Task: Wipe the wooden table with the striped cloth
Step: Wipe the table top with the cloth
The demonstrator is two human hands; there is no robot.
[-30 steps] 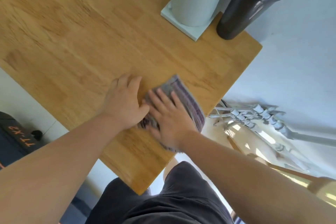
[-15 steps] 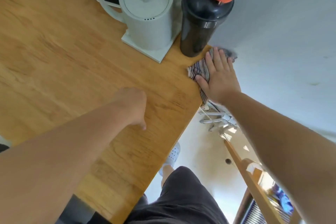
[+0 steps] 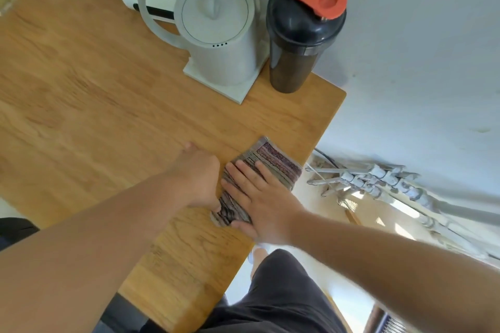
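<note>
Flat palm on a folded woven cloth at the table's right edge.
The striped cloth (image 3: 266,167), ribbed and folded oblong, lay on the smooth, grained wooden table (image 3: 94,105), right of frame centre. The right hand (image 3: 266,207) pressed it with straight, slightly spread fingers. The left hand (image 3: 198,178) rested beside it, thumb at the cloth's edge; its finger posture could not be told.

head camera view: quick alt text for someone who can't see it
A person's right hand presses flat on a folded striped cloth near the edge of a wooden table, the left hand beside it. A white kettle and a black shaker bottle with an orange lid stand at the far corner.
</note>
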